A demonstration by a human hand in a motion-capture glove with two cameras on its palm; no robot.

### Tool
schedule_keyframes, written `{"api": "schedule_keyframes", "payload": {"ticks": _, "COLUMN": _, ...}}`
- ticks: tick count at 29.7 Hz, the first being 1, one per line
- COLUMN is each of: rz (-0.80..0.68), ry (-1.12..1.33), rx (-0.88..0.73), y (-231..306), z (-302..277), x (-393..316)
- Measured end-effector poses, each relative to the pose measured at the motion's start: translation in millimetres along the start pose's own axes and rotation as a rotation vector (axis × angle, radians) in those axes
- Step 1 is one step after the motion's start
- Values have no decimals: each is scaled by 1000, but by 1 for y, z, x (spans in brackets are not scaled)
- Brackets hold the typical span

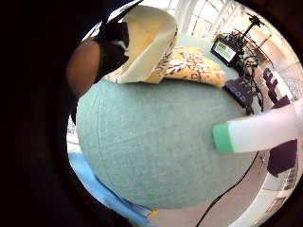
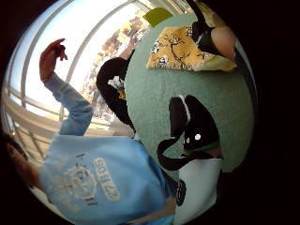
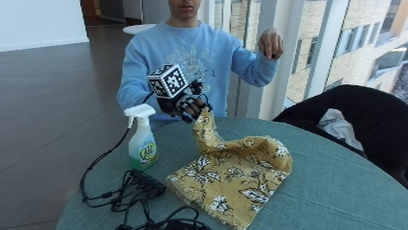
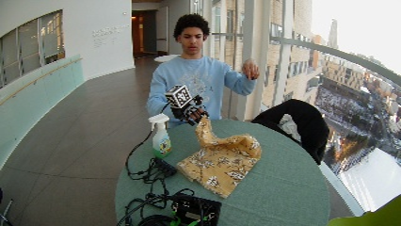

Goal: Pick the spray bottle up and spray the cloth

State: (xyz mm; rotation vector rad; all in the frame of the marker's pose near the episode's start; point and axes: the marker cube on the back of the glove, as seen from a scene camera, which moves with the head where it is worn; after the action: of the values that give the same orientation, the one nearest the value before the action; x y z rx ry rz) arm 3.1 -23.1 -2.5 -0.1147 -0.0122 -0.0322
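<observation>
A yellow cloth [image 3: 236, 179] with a dark flower print lies on the round teal table [image 3: 331, 191]. My gloved right hand [image 3: 185, 106] pinches one corner of the cloth and holds it up above the table, so the cloth hangs in a tall fold. The lifted corner [image 1: 147, 42] fills part of the little finger side palm view, the rest [image 2: 180, 47] lies flat. A spray bottle [image 3: 142, 139] with green liquid and a white trigger head stands upright near the table edge, beside the hand and apart from it. Its base also shows [image 1: 255, 132]. The person's bare hand [image 3: 271, 42] is raised in the air.
Black cables and a power strip [image 3: 137, 187] lie on the table in front of the bottle. A small black device with a lit screen [image 4: 194, 209] sits at the table's near edge. A chair with a black jacket [image 3: 347, 115] stands beside the table.
</observation>
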Motion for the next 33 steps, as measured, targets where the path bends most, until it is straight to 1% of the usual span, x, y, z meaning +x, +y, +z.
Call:
{"api": "schedule_keyframes", "payload": {"ticks": 7, "rz": 27, "ry": -5, "rx": 30, "y": 15, "z": -4, "x": 2}}
{"api": "schedule_keyframes", "payload": {"ticks": 13, "rz": 95, "ry": -17, "rx": 175, "y": 50, "z": -25, "x": 4}}
{"api": "schedule_keyframes", "payload": {"ticks": 15, "rz": 140, "ry": -54, "rx": 237, "y": 64, "z": -34, "x": 12}}
{"api": "schedule_keyframes", "payload": {"ticks": 18, "rz": 224, "ry": -186, "rx": 366, "y": 83, "z": -49, "x": 37}}
{"api": "schedule_keyframes", "payload": {"ticks": 21, "rz": 318, "ry": -324, "rx": 492, "y": 93, "z": -58, "x": 66}}
{"api": "schedule_keyframes", "payload": {"ticks": 23, "rz": 375, "ry": -374, "rx": 546, "y": 95, "z": -60, "x": 83}}
{"api": "schedule_keyframes", "payload": {"ticks": 33, "rz": 615, "ry": -493, "rx": 613, "y": 87, "z": -40, "x": 142}}
